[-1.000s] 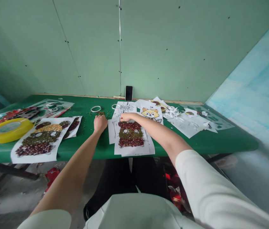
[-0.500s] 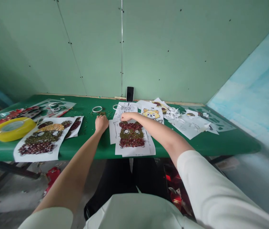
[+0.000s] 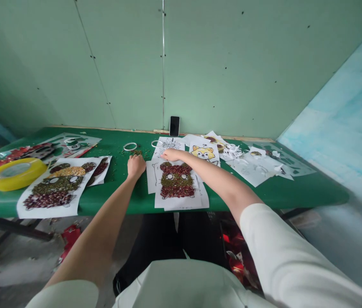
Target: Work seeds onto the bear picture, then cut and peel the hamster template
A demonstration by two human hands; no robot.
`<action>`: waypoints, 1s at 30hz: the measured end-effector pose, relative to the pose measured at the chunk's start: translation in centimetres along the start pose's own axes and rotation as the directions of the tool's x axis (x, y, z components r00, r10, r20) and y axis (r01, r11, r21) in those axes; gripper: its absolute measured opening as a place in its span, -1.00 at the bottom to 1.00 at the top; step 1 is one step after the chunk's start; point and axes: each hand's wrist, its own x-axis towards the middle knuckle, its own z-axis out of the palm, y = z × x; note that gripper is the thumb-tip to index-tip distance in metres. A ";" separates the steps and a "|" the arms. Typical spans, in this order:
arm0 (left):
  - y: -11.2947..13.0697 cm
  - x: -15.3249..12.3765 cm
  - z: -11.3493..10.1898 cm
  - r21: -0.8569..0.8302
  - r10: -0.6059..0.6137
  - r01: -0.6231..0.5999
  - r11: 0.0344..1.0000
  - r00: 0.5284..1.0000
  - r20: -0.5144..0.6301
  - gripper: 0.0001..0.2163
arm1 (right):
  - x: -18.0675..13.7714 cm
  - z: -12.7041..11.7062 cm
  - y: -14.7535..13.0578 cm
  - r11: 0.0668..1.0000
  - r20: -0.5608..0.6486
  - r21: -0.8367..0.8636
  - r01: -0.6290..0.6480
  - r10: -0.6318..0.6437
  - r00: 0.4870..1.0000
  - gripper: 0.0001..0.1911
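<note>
My left hand (image 3: 135,165) rests as a loose fist on the green table (image 3: 119,201), just left of a paper sheet bearing a bear figure filled with red and green beans (image 3: 176,184). What the fist holds, if anything, is hidden. My right hand (image 3: 172,154) lies above the bear's head, fingers stretched out toward a line-drawing sheet (image 3: 169,144). A scatter of green beans (image 3: 136,152) lies just beyond the left hand.
A larger bean picture (image 3: 55,186) and a yellow tape roll (image 3: 10,173) lie at left. Two white rings (image 3: 130,146) sit near the wall, and a phone (image 3: 174,125) leans against it. A fox drawing (image 3: 203,153) and paper scraps (image 3: 257,164) cover the right side.
My right hand has slid a little farther away, from the bear's head onto the edge of the line-drawing sheet. My left hand has stayed put.
</note>
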 end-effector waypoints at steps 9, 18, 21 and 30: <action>-0.2 0.3 0.4 -0.012 0.002 -0.001 1.000 1.000 0.008 -0.59 | -5.8 5.3 0.6 0.998 -0.386 0.011 0.067 -0.057 0.921 -0.35; -0.1 0.1 0.1 -0.014 -0.006 0.006 1.000 1.000 0.004 -0.59 | -8.0 6.2 -0.7 0.999 -0.263 -0.029 -0.046 0.037 0.964 -0.27; -0.1 0.1 0.1 -0.020 -0.005 0.005 1.000 1.000 0.008 -0.59 | -8.6 6.5 -1.2 0.996 -0.221 -0.072 -0.050 0.033 0.975 -0.33; -0.2 0.0 0.0 0.009 0.006 -0.006 1.000 1.000 0.001 -0.58 | -8.0 7.0 -1.5 0.993 -0.250 -0.114 -0.013 -0.015 0.968 -0.32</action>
